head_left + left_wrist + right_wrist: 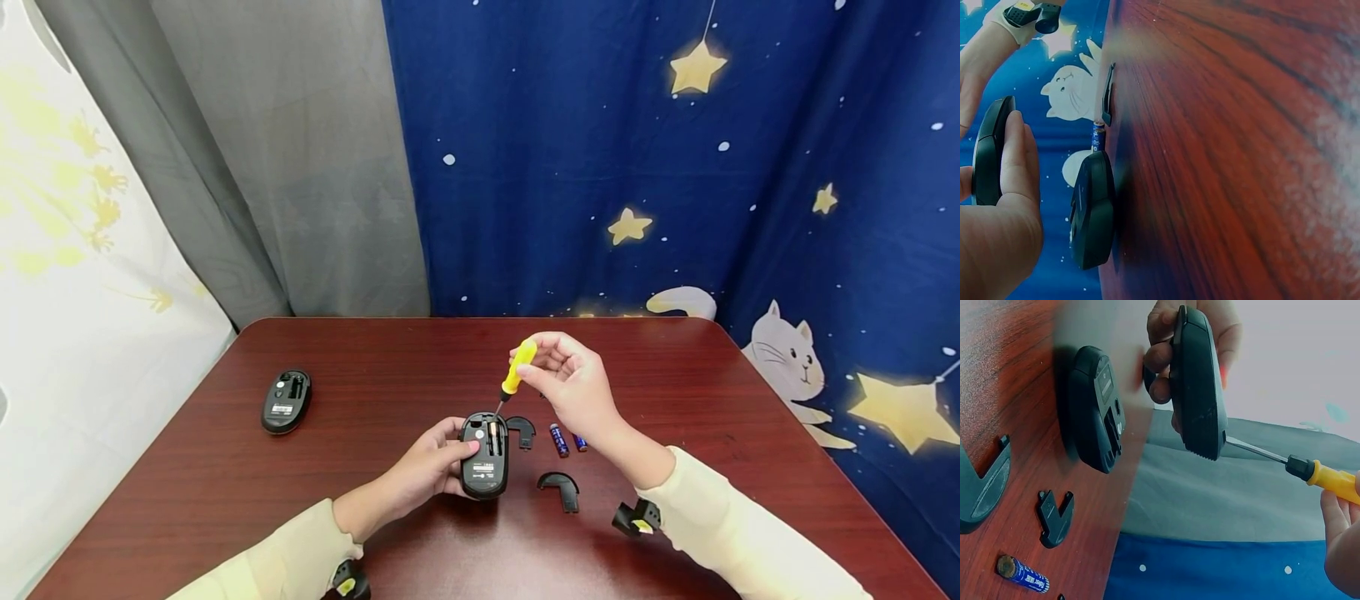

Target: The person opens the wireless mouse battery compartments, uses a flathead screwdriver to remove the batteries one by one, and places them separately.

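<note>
While gripping the mouse (484, 457) in the left hand (431, 464) and pinching the screwdriver (514, 373) in the right hand (570, 385), risks slipping the tip out of the open battery bay, skidding onto fingers or bench (390, 367)

The person is wearing long, pale cream sleeves on both arms, the cuffs ending at the wrists. The left hand (438, 460) and right hand (573, 385) are showing bare, with no gloves or rings visible. Strapped at each wrist is sitting 1 small black device with a yellow patch: the left wrist camera (350, 579) and the right wrist camera (637, 518).
</note>
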Motion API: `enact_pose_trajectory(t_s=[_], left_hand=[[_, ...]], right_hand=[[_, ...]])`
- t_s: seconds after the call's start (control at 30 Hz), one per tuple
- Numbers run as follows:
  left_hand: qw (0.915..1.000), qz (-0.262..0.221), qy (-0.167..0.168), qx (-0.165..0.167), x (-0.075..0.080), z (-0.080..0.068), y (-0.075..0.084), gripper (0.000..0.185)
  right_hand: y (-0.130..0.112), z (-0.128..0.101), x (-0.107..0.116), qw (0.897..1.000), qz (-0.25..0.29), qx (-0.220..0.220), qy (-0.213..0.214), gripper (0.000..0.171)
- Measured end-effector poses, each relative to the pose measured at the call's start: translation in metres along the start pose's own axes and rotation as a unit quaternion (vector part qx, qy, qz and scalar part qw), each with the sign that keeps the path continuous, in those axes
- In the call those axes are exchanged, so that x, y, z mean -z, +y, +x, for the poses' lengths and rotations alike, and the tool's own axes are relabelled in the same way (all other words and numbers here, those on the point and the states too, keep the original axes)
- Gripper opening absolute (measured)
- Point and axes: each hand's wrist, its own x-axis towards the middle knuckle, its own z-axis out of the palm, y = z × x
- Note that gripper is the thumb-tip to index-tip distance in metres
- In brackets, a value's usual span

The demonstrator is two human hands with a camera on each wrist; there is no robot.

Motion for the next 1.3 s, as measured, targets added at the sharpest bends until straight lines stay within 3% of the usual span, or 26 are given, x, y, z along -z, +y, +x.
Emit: enact_pose_trajectory(t_s=[0.17,0.43,0.7,1.0,1.3], left_hand=[[1.0,-0.002,-0.003,-0.003,0.0,0.0,-0.001,0.038],[1.0,-0.004,-0.003,-0.005,0.0,0.001,-0.003,0.036],[0.9999,0.005,0.003,-0.013,0.0,0.001,-0.007,0.034],[0.9998,0.017,0.006,-0.012,0.001,0.001,-0.008,0.036],[0.9994,0.032,-0.003,-0.011,0.0,-0.003,-0.006,0.039]], right_hand=[[0.0,-0.003,-0.001,1.0,-0.015,0.012,-0.021,0.025],[-0.003,-0.012,-0.007,0.991,-0.047,0.073,-0.099,0.027],[-0.01,-0.018,-0.016,0.982,-0.097,0.119,-0.109,0.029],[-0.002,-0.005,-0.014,0.994,-0.09,0.035,-0.057,0.024],[0.014,0.022,-0.002,0.995,-0.058,-0.074,-0.024,0.025]])
